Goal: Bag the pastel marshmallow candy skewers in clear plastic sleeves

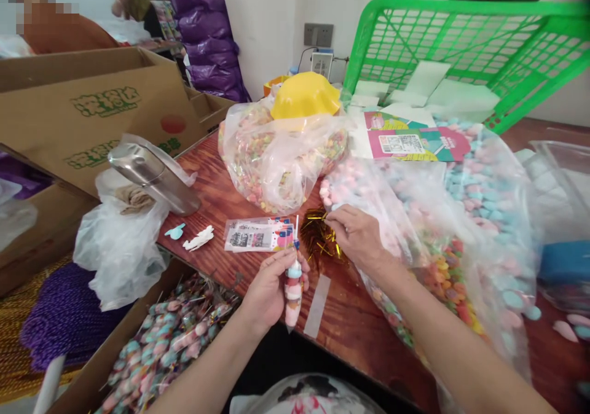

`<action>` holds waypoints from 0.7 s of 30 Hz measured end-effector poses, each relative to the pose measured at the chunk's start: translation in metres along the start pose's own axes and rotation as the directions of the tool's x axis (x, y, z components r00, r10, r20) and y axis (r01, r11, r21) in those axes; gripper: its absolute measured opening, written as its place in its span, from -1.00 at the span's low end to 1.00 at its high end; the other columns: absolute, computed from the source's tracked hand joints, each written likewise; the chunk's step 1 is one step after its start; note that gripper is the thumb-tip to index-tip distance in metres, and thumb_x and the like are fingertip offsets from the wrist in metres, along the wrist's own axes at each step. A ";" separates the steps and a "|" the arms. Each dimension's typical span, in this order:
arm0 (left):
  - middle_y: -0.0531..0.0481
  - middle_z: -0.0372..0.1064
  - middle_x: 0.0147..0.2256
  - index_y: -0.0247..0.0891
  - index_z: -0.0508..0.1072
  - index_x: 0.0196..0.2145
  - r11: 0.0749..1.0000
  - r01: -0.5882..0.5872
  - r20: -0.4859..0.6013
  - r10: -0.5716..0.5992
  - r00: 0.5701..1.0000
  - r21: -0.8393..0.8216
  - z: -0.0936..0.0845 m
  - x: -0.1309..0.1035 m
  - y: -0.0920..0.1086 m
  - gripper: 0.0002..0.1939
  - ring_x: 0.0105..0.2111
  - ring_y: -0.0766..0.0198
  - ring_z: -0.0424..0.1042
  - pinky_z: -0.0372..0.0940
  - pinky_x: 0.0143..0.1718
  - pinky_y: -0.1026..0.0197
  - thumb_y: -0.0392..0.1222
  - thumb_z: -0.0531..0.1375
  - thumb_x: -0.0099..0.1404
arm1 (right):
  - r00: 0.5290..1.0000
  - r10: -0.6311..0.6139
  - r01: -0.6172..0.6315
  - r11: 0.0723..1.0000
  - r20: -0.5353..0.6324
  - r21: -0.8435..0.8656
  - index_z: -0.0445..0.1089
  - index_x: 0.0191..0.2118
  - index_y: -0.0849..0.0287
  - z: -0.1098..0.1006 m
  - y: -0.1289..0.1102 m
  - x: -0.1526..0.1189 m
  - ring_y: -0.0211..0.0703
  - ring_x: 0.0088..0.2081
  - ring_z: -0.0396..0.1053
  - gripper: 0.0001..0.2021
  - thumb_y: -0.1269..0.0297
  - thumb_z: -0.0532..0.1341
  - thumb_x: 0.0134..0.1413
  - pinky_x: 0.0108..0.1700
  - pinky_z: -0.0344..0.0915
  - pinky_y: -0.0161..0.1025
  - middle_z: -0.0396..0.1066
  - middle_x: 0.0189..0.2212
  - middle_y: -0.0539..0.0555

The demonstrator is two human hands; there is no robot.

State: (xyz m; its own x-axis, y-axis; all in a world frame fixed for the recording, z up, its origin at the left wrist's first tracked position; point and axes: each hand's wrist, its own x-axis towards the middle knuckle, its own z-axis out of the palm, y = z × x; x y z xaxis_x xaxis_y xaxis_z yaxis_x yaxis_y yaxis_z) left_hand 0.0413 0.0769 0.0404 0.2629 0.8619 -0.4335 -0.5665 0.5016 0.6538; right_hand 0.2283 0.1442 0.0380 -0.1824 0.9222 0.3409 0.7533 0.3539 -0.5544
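My left hand is wrapped round a candy skewer, a slim clear bag of pink, white and blue sweets with a white stick poking out at its top. To the right, my right hand has its fingertips pinched together at the edge of a pile of gold twist ties; whatever lies between them is too small to make out. Printed clear sleeves lie on the red-brown table just left of the skewer. A pale strip rests near the table's front edge.
Bags of gummy sweets and marshmallows cover the back and right. A steel flask leans at the left. Below it, a box holds finished-looking skewers. A green basket stands behind; a person is at far left.
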 end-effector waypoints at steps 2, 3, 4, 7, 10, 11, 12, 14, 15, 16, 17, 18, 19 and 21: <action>0.00 0.39 -0.48 -0.35 0.44 -0.47 1.000 0.003 0.000 -0.003 1.000 -0.003 0.003 0.002 -0.001 -0.82 -0.54 0.36 0.35 0.27 -0.48 0.30 -0.19 0.33 0.05 | 0.997 0.062 -0.054 0.988 -0.050 0.148 0.40 -0.38 0.16 -0.003 0.003 0.000 -0.16 -0.33 0.37 -0.81 0.30 0.08 0.16 -0.26 0.25 -0.25 0.42 -0.41 0.07; 0.00 0.39 -0.49 -0.35 0.44 -0.47 1.000 0.006 0.006 -0.006 1.000 -0.001 0.004 0.003 -0.002 -0.81 -0.54 0.36 0.35 0.28 -0.47 0.30 -0.18 0.33 0.05 | 0.993 0.097 -0.082 0.972 -0.061 0.221 0.38 -0.40 0.16 -0.003 0.004 -0.001 -0.19 -0.41 0.36 -0.81 0.27 0.08 0.16 -0.34 0.26 -0.27 0.40 -0.48 0.04; 0.00 0.39 -0.49 -0.36 0.44 -0.47 1.000 0.009 0.014 -0.009 1.000 0.002 0.006 0.004 -0.003 -0.81 -0.55 0.36 0.35 0.28 -0.47 0.30 -0.18 0.33 0.06 | 0.989 0.132 -0.109 0.950 -0.061 0.291 0.35 -0.41 0.16 -0.003 0.004 -0.002 -0.23 -0.50 0.33 -0.81 0.25 0.08 0.15 -0.42 0.25 -0.29 0.35 -0.55 0.00; -0.01 0.39 -0.49 -0.36 0.45 -0.47 1.000 0.012 0.041 -0.013 0.999 0.018 0.009 0.006 -0.006 -0.81 -0.54 0.36 0.35 0.29 -0.46 0.30 -0.17 0.32 0.08 | 0.976 0.214 -0.177 0.868 -0.030 0.464 0.31 -0.40 0.17 -0.001 0.005 -0.005 -0.29 -0.67 0.23 -0.80 0.19 0.07 0.15 -0.61 0.16 -0.35 0.27 -0.67 -0.07; -0.02 0.40 -0.47 -0.36 0.48 -0.45 0.999 -0.003 0.040 0.002 0.999 0.035 0.011 0.007 -0.005 -0.83 -0.52 0.35 0.36 0.30 -0.45 0.29 -0.18 0.31 0.10 | 0.969 0.248 -0.204 0.801 -0.001 0.563 0.33 -0.39 0.19 0.000 0.006 -0.006 -0.32 -0.70 0.21 -0.80 0.17 0.10 0.11 -0.66 0.14 -0.37 0.30 -0.67 -0.06; -0.02 0.41 -0.45 -0.37 0.48 -0.45 0.999 -0.013 0.034 0.012 0.999 0.035 0.012 0.007 -0.004 -0.83 -0.51 0.34 0.37 0.30 -0.45 0.28 -0.18 0.31 0.09 | 0.969 0.249 -0.204 0.788 0.003 0.580 0.33 -0.40 0.20 0.000 0.006 -0.006 -0.33 -0.70 0.21 -0.80 0.17 0.13 0.08 -0.65 0.15 -0.38 0.31 -0.67 -0.06; -0.03 0.41 -0.44 -0.37 0.49 -0.44 0.999 -0.025 0.028 0.024 0.999 0.033 0.013 0.007 -0.002 -0.84 -0.49 0.34 0.37 0.31 -0.45 0.28 -0.19 0.32 0.09 | 0.970 0.244 -0.199 0.781 0.005 0.592 0.34 -0.42 0.20 0.001 0.006 -0.006 -0.34 -0.70 0.21 -0.81 0.18 0.15 0.06 -0.64 0.16 -0.38 0.31 -0.67 -0.06; -0.04 0.42 -0.41 -0.38 0.50 -0.43 0.998 -0.049 0.013 0.049 0.999 0.025 0.015 0.007 0.001 -0.83 -0.46 0.32 0.38 0.32 -0.45 0.28 -0.20 0.33 0.07 | 0.975 0.224 -0.179 0.779 0.000 0.600 0.32 -0.47 0.19 0.003 0.007 -0.007 -0.35 -0.69 0.21 -0.83 0.21 0.16 0.03 -0.63 0.17 -0.39 0.29 -0.69 -0.07; -0.05 0.43 -0.40 -0.38 0.51 -0.41 0.998 -0.060 0.002 0.060 0.998 0.021 0.016 0.007 0.002 -0.82 -0.45 0.32 0.39 0.33 -0.45 0.28 -0.20 0.34 0.06 | 0.978 0.211 -0.164 0.785 -0.009 0.598 0.31 -0.47 0.19 0.004 0.006 -0.008 -0.35 -0.69 0.20 -0.84 0.23 0.15 0.03 -0.62 0.17 -0.39 0.28 -0.69 -0.08; -0.06 0.44 -0.38 -0.38 0.51 -0.40 0.998 -0.068 -0.011 0.068 0.998 0.020 0.016 0.007 0.002 -0.81 -0.44 0.31 0.39 0.34 -0.46 0.28 -0.20 0.35 0.05 | 0.980 0.196 -0.144 0.794 -0.025 0.590 0.30 -0.46 0.18 0.004 0.005 -0.010 -0.34 -0.68 0.21 -0.85 0.24 0.14 0.05 -0.61 0.18 -0.39 0.27 -0.69 -0.08; -0.06 0.44 -0.37 -0.38 0.52 -0.38 0.998 -0.066 -0.023 0.066 0.998 0.021 0.017 0.007 0.003 -0.80 -0.45 0.31 0.40 0.34 -0.47 0.28 -0.20 0.36 0.04 | 0.983 0.177 -0.118 0.808 -0.046 0.578 0.29 -0.44 0.18 0.004 0.004 -0.012 -0.34 -0.66 0.22 -0.86 0.26 0.11 0.08 -0.59 0.20 -0.38 0.27 -0.68 -0.08; -0.06 0.45 -0.35 -0.38 0.51 -0.38 0.998 -0.059 -0.030 0.060 0.998 0.022 0.017 0.006 0.002 -0.79 -0.47 0.32 0.40 0.35 -0.47 0.28 -0.20 0.37 0.03 | 0.985 0.154 -0.087 0.824 -0.072 0.559 0.29 -0.40 0.17 0.003 0.002 -0.014 -0.32 -0.63 0.25 -0.88 0.28 0.09 0.11 -0.56 0.23 -0.37 0.30 -0.65 -0.07; -0.05 0.46 -0.35 -0.38 0.51 -0.38 0.998 -0.051 -0.029 0.051 0.998 0.024 0.018 0.006 0.001 -0.78 -0.48 0.34 0.40 0.36 -0.46 0.27 -0.21 0.38 0.02 | 0.988 0.121 -0.050 0.844 -0.099 0.534 0.30 -0.35 0.17 0.002 -0.001 -0.016 -0.30 -0.58 0.30 -0.89 0.30 0.07 0.14 -0.52 0.27 -0.36 0.34 -0.59 -0.04; -0.04 0.46 -0.35 -0.37 0.50 -0.39 0.999 -0.032 -0.004 0.032 0.999 0.021 0.020 0.007 -0.002 -0.78 -0.51 0.35 0.39 0.38 -0.45 0.25 -0.21 0.38 0.01 | 0.990 0.021 0.048 0.883 -0.140 0.467 0.30 -0.29 0.16 -0.001 -0.006 -0.020 -0.24 -0.42 0.39 -0.89 0.33 0.05 0.16 -0.38 0.35 -0.29 0.43 -0.41 0.06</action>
State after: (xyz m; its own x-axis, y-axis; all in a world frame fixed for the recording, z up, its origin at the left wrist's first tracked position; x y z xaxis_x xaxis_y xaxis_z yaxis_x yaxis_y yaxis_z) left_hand 0.0602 0.0829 0.0486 0.2417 0.8772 -0.4148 -0.5584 0.4754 0.6799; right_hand 0.2284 0.1238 0.0353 -0.0762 0.8984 0.4326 0.3614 0.4292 -0.8278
